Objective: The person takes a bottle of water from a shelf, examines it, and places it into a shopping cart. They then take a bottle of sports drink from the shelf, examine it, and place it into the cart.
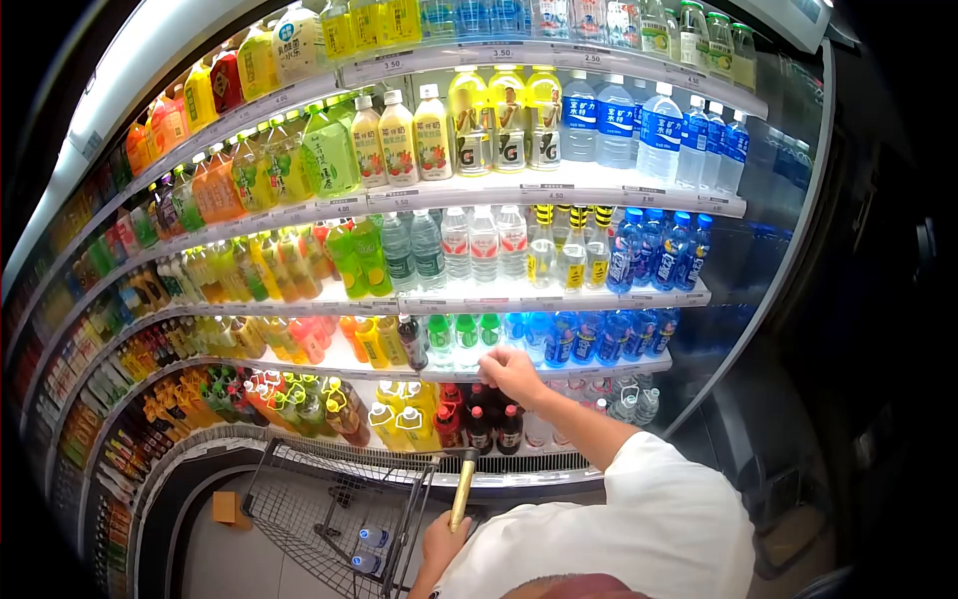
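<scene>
Shop interior, drinks aisle. A curved open cooler is fitted with tiered shelves, on which bottles are ranked by brand and colour. Price tags are fixed along the shelf edges. A wire cart is seen before the cooler.

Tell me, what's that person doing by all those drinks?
A person stands at a shop's chilled drinks shelves. The right hand reaches to the front edge of the shelf that holds the green-capped bottles and the blue bottles; whether it grips anything cannot be told. The left hand holds the handle of a shopping cart, which has two small bottles lying in it.
</scene>
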The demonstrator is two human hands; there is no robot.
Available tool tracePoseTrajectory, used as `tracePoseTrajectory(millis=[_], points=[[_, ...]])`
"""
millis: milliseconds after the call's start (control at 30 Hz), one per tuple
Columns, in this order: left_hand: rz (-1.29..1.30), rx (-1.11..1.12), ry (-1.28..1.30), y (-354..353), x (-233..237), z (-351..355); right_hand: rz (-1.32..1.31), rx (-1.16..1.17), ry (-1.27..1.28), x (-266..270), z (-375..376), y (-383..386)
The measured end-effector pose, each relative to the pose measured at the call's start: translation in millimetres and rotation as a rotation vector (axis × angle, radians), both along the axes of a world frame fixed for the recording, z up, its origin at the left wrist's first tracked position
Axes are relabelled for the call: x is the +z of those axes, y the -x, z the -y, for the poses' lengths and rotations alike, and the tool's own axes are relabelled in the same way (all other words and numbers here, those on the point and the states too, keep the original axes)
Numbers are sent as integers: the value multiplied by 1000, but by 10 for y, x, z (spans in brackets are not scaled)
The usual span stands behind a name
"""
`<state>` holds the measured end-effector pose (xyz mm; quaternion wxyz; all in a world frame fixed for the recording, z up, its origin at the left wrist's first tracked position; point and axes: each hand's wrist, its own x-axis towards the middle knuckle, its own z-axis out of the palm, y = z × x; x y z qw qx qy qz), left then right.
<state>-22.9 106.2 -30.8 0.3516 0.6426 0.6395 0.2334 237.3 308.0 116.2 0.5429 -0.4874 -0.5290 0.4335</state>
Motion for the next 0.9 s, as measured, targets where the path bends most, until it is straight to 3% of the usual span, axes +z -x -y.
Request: tracePoseTrajectory(millis=[200,267,367,400,467,567,667,800,900], points=[[59,143,138,-55,46,-132,269,-164,-511,1212,-503,-452],[86,159,111,-20,-174,-163,210,-183,-620,1592,-590,-614],[90,211,75,11,-366,-160,301,-444,-798,2076,-852,-982],[84,231,65,9,-400,-152,166,-408,-759,2179,-1049,-1139],[44,275,102,14,-458,-163,305,-654,-945,2480,-1257,-1363],[36,297,143,29,-435,-196,647,-863,-804,2715,-1597,-1712],[23,326,150,45,-443,-232,769,-894,-663,2786,-1818,-1803],[-44,331,130,82,-590,-206,878,-674,-264,3026,-1836,-1725],[-73,313,104,116,-662,-259,845,-669,-233,3113,-1900,-1742]])
